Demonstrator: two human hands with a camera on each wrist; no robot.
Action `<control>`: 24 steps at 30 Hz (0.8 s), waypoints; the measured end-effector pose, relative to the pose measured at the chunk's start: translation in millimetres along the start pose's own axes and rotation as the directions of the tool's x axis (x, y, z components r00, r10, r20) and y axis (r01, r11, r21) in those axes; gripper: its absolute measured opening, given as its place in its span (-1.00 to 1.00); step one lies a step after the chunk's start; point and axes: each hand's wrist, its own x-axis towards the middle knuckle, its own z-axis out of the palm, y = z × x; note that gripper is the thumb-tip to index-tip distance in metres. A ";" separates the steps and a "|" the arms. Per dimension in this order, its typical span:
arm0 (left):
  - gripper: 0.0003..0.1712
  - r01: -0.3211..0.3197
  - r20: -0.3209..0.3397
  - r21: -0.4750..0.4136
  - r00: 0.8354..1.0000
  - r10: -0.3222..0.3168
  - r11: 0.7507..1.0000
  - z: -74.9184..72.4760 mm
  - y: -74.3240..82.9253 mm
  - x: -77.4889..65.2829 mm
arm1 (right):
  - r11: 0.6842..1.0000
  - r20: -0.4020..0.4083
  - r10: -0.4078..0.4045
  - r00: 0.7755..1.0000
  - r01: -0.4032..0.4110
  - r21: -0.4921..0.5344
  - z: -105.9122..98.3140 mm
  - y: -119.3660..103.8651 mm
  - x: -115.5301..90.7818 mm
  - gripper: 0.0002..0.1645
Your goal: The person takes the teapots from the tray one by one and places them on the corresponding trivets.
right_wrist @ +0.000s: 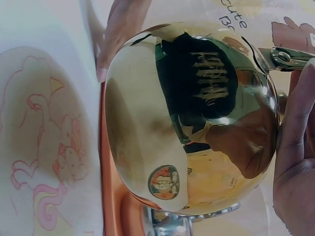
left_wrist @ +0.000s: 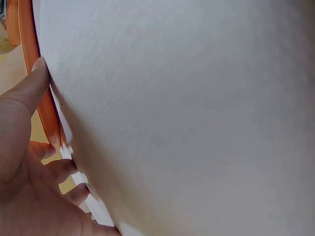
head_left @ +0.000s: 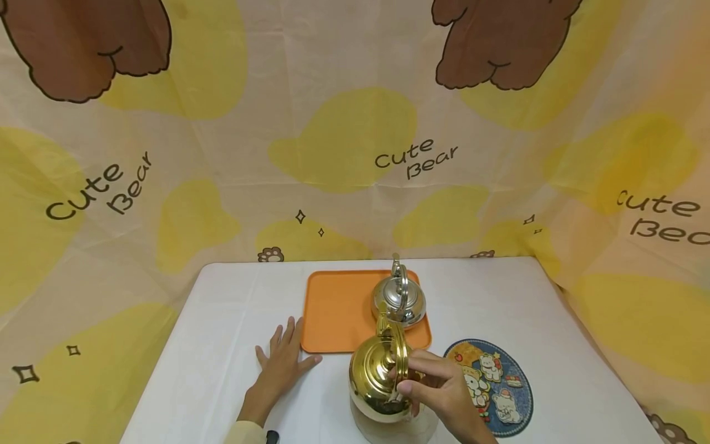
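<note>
A shiny gold teapot (head_left: pixel 373 382) is held by its upright handle in my right hand (head_left: pixel 444 391), with fingers curled round it. The pot appears raised over a pale round mat (right_wrist: pixel 47 142) with a line drawing, and its mirror-like side fills the right wrist view. My left hand (head_left: pixel 281 364) lies on the white table with fingers spread, by the front left corner of an orange tray (head_left: pixel 338 314). In the left wrist view the thumb (left_wrist: pixel 30 86) touches the tray's rim. A silver teapot (head_left: pixel 400 299) stands on the tray's right side.
Right of the gold teapot lies an oval blue mat (head_left: pixel 513 394) with cartoon bears. A small black object (head_left: pixel 272 437) shows near my left sleeve. The white table (head_left: pixel 222 320) ends at a yellow bear-print cloth (head_left: pixel 333 203) behind it.
</note>
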 end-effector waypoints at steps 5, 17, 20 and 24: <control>0.21 -0.001 0.001 -0.001 1.000 0.001 1.000 -0.5 0.1 0.1 | 0.999 -0.021 0.032 0.999 -0.032 0.003 0.7 1.0 -4.5 -0.62; 0.20 -0.008 -0.009 0.008 1.000 0.008 1.000 -0.6 1.2 -0.8 | 0.990 -0.066 0.129 0.989 -0.124 0.069 1.4 1.1 -19.4 -0.65; 0.19 -0.008 -0.010 0.003 1.000 0.008 1.000 -1.2 1.0 -1.3 | 0.991 -0.069 0.121 0.990 -0.117 0.063 1.3 3.3 -22.9 -0.66; 0.18 -0.008 -0.007 -0.006 1.000 0.008 1.000 -0.8 0.5 -1.2 | 0.995 -0.065 0.087 0.994 -0.083 0.060 1.1 7.4 -26.5 -0.64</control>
